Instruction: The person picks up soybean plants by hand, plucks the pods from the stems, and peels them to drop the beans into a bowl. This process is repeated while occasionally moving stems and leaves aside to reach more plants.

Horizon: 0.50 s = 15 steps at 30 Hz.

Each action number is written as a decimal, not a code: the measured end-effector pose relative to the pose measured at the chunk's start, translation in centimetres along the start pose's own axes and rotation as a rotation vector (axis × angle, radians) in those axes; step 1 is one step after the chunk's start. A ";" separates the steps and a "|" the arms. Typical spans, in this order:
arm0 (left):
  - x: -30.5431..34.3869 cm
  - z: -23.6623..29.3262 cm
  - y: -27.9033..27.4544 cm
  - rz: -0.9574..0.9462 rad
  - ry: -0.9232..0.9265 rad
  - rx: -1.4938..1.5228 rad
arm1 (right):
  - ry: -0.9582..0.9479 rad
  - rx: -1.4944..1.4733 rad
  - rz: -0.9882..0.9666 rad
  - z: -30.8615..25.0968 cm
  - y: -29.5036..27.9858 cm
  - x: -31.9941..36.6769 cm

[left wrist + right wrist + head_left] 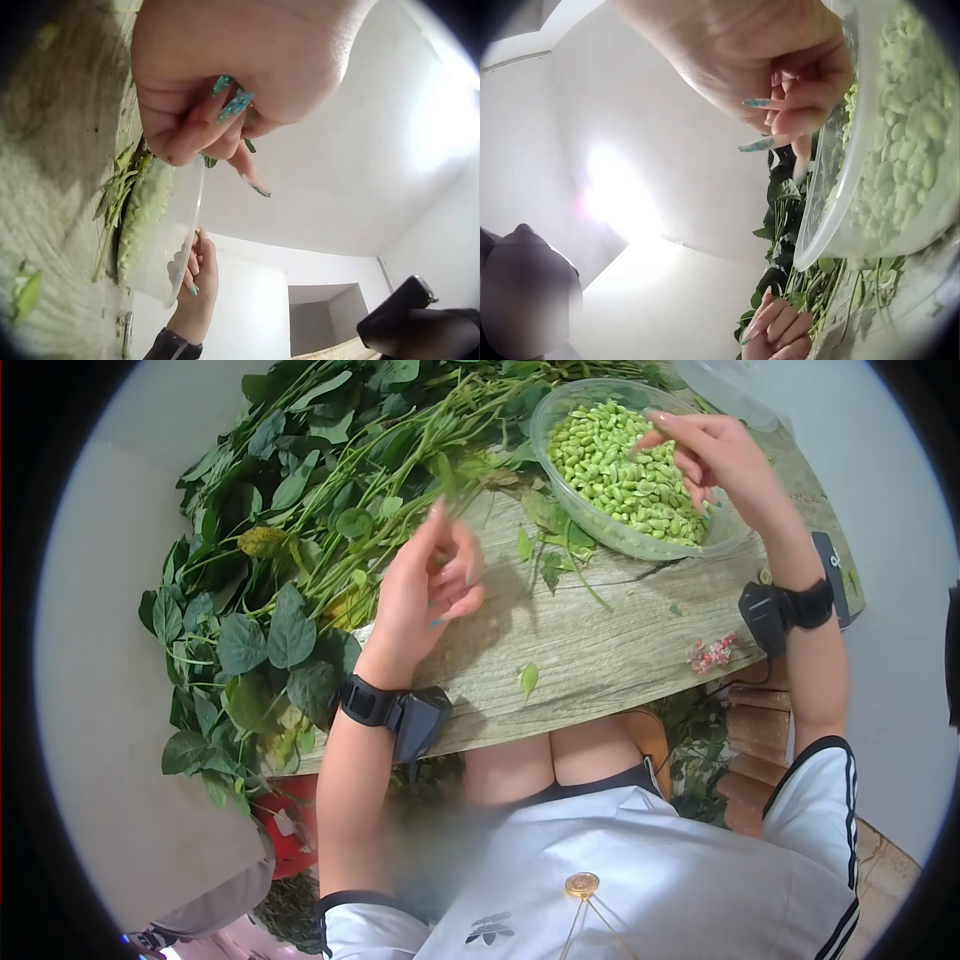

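Observation:
My left hand (430, 585) is raised over the table, beside the heap of leafy bean stems (330, 510). Its thumb and forefinger pinch a blurred green pod (447, 478); the other fingers curl in. In the left wrist view, bits of green show past those fingers. Shelled green beans (620, 475) nearly fill a clear plastic bowl (655, 548) at the back right. Over the bowl's right side hangs my right hand (715, 455), fingers loosely bent and thumb apart from the forefinger. No held thing shows in it.
Loose leaves and stem pieces (565, 550) lie by the bowl, with a single green pod or leaf (528, 679) nearer the front edge. A small pink cluster (712, 653) is at the right front. Behind the bowl stands another clear container (735, 390). A dark phone-like object (830, 575) lies at the right edge.

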<state>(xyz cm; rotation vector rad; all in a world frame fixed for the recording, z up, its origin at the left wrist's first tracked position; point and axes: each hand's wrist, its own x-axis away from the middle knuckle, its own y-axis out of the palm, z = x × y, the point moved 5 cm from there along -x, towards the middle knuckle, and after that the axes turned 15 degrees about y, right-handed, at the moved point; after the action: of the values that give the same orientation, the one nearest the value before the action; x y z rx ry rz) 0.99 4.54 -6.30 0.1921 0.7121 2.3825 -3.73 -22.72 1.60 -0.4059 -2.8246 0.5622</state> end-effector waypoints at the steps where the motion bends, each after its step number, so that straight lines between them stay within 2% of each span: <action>1: -0.1 -0.1 -0.2 0.004 0.001 0.001 | -0.090 -0.113 -0.096 -0.7 -0.4 0.7; 2: -0.2 -0.4 -0.5 0.061 -0.023 0.109 | -0.180 -0.226 -0.194 -0.9 -1.4 1.5; 4: -0.4 -0.5 -0.8 0.122 -0.035 0.221 | -0.402 -1.315 -1.068 0.9 -6.3 4.4; 5: -0.3 -0.5 -0.7 0.133 -0.048 0.203 | -0.396 -1.309 -1.081 0.4 -5.9 4.5; 7: 0.0 -0.5 -0.7 0.155 -0.060 0.184 | -0.484 -1.137 -1.315 -1.7 -3.6 6.0; 9: -0.1 -0.3 -0.2 0.051 -0.045 -0.007 | -0.582 -0.948 -1.523 -3.4 -1.0 8.1; 11: 0.2 -0.1 0.7 0.008 -0.039 -0.059 | -0.094 -0.703 -0.546 0.3 3.1 6.1; 12: 0.3 -0.1 1.2 -0.034 -0.035 -0.108 | -0.037 -0.218 -0.379 -1.2 6.0 5.7; 13: 0.4 0.0 1.3 -0.035 -0.033 -0.110 | -0.052 -0.017 -0.282 -1.8 8.3 5.5; 14: 0.6 0.0 1.4 -0.049 -0.040 -0.107 | -0.324 0.244 -0.069 -2.9 10.1 5.4; 15: 0.7 0.1 1.5 -0.060 -0.046 -0.105 | -0.327 0.243 -0.071 -2.8 11.6 5.2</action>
<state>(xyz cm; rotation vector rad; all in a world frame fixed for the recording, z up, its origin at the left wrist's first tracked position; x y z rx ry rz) -0.35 4.08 -5.49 0.1779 0.5616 2.3432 -5.27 -9.85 0.33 -0.1804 -3.0044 1.0256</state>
